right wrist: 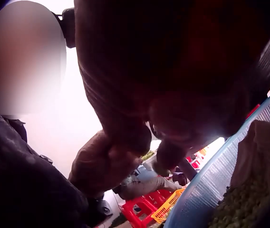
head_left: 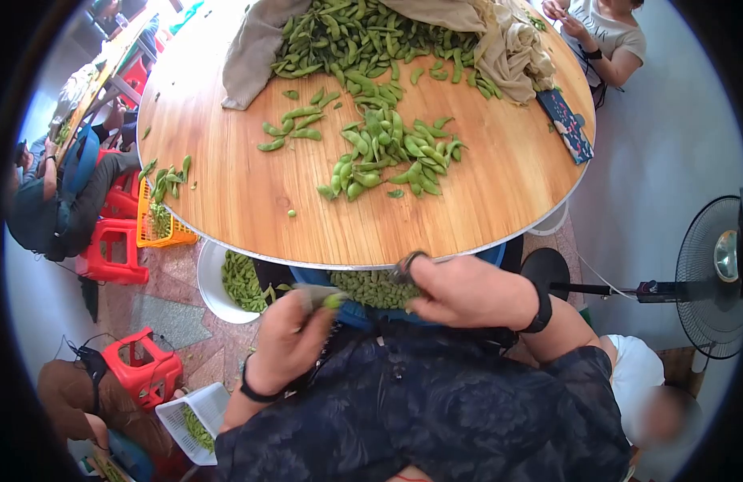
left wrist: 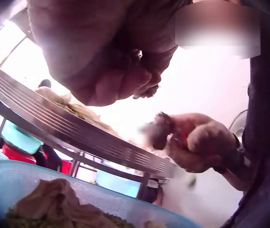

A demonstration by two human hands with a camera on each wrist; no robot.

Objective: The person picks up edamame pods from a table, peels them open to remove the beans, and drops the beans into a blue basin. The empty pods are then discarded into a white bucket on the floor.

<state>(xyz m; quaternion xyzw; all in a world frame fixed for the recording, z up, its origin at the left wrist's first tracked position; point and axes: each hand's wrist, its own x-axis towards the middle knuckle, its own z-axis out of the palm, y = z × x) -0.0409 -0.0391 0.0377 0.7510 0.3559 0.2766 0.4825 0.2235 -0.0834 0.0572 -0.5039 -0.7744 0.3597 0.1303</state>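
In the head view, the left hand pinches a green pod between thumb and fingers, near a blurred grey patch at the fingertips. To its right, the right hand has curled fingers and a dark patch at the fingertips; whether it holds anything there is unclear. The hands are apart. Shelled green beans lie in a blue basin below and between them. A cloth lies on the beans in the left wrist view. Both wrist views show the hands dark or blurred.
Green pods lie scattered and heaped on the round wooden table, with cloth around the heap. A white bucket of pods stands left. A fan, red stools, a yellow basket and people surround the table.
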